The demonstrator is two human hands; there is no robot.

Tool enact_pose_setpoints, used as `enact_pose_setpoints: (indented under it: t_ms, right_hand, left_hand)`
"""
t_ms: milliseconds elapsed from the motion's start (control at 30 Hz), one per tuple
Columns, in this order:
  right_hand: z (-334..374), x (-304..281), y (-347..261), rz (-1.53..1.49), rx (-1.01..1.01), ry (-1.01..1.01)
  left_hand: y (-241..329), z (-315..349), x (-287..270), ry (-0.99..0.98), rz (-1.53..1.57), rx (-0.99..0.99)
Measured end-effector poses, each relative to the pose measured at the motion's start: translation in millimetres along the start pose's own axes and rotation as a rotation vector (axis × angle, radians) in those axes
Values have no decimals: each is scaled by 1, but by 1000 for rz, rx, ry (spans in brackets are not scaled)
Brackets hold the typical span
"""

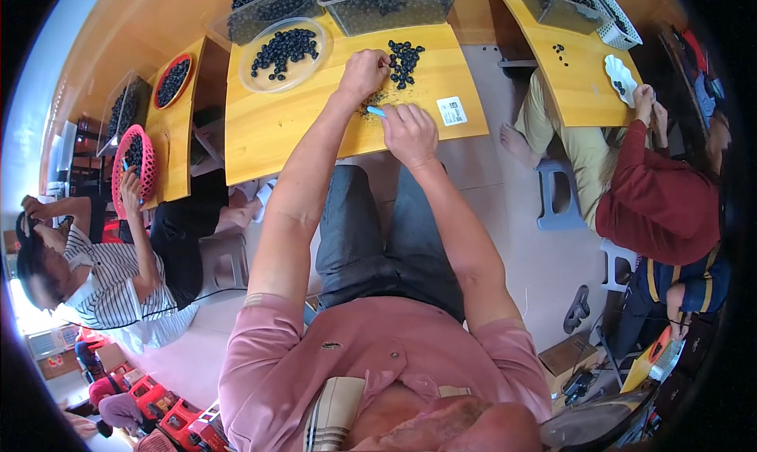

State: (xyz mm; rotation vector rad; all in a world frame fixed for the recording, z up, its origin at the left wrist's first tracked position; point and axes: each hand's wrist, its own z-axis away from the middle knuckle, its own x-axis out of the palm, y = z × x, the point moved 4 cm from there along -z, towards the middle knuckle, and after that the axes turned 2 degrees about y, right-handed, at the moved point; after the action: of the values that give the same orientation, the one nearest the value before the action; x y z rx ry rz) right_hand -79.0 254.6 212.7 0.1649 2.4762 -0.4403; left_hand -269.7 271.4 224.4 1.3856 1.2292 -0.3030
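Observation:
My left hand point(364, 72) rests on the yellow wooden table point(268, 133), fingers curled at the edge of a small pile of dark round berries point(405, 60); it seems to pinch one. My right hand point(410, 133) lies nearer to me, closed around a small light-blue tool point(376, 111) whose tip points left. Dark crumbs point(369, 103) lie between the two hands. A clear round plate point(284, 54) with many berries stands to the left of my left hand.
Two clear bins of berries point(386, 7) stand at the table's far edge, and a white label point(452, 111) lies to the right. A person in a striped shirt point(110, 275) sits left with a pink basket point(132, 164); a person in red point(658, 200) sits right.

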Motion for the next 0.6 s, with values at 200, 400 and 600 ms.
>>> enact_pose_setpoints:
  t_ms: [200, 400, 600]
  right_hand:
    - [-2, -2, -1, 10, -18, 31]
    - [-5, -2, -3, 2, -27, 21]
    - [0, 3, 0, 25, -4, -43]
  left_hand:
    - [-13, 21, -21, 27, -12, -19]
    - [-48, 78, -49, 447, 653, -425]
    - [-41, 125, -42, 525, 852, -481]
